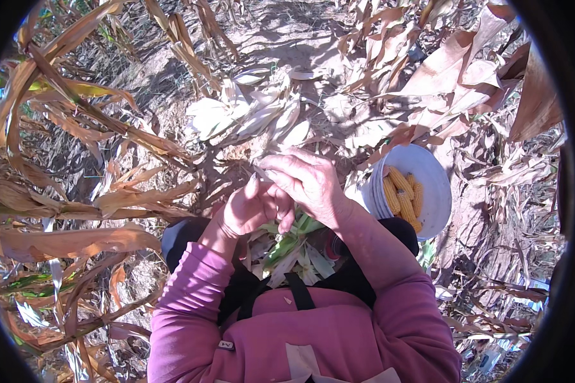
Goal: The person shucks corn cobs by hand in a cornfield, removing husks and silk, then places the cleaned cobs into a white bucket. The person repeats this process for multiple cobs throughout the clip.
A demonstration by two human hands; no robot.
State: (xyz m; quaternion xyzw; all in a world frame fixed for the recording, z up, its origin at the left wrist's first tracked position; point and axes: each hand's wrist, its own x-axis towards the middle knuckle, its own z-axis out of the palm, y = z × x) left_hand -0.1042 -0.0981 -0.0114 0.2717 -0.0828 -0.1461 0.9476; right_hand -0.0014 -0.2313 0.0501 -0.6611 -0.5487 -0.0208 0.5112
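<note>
Both hands meet in front of my knees. My left hand (258, 207) is turned palm up, its thumb raised and its fingers loosely curled. Over it comes my right hand (309, 181), back upward, with its fingertips close to the left thumb. A small thin greyish thing (260, 173) shows at the right fingertips; what it is cannot be made out. Below the hands, between my legs, lie green and pale corn husks (287, 256). Beside my right knee a white plastic bucket (437, 191) holds several husked yellow corn cobs (405, 196).
A heap of dry pale husks (249, 112) lies on the bare soil (297, 43) ahead. Dry corn stalks (134, 136) lean in from the left. Large brown corn leaves (441, 67) hang at the upper right, and leaf litter (512, 177) covers ground past the bucket.
</note>
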